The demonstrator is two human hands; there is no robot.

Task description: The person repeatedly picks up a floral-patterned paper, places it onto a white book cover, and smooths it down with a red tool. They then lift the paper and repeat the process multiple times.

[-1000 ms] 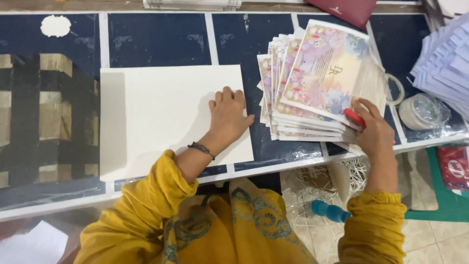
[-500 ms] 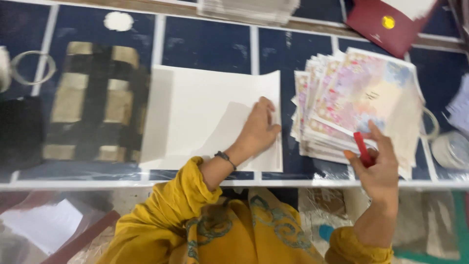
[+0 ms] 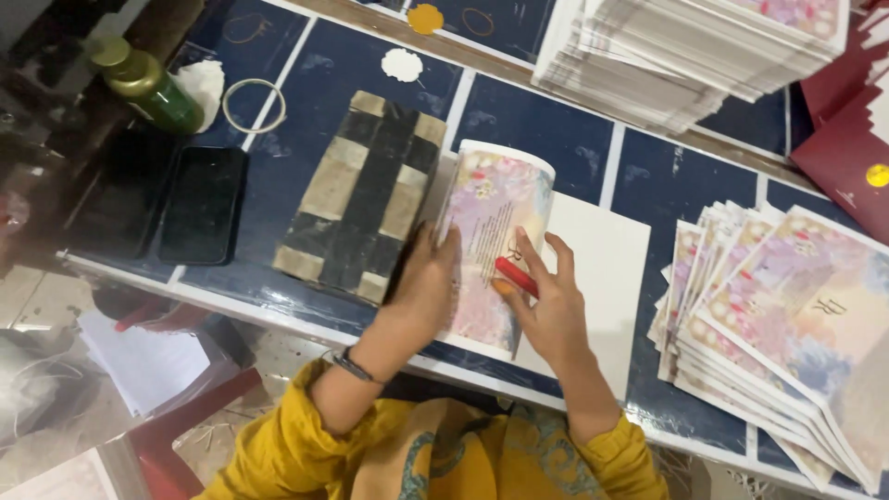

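A floral printed card lies folded over on the table, its top edge curled into a fold. My left hand presses on the card's left side, next to a black and tan block. My right hand rests on the card's right half and holds a small red stick between thumb and fingers. Under the card lies a white sheet. A fanned stack of the same floral cards sits to the right.
A tall pile of cards stands at the back. Dark red folders lie at the far right. At the left are two black phones, a green bottle and a ring. The table's front edge runs below my arms.
The white sheet has been folded over and now shows its floral printed side. Both hands have moved onto it. The view has swung left and closer.
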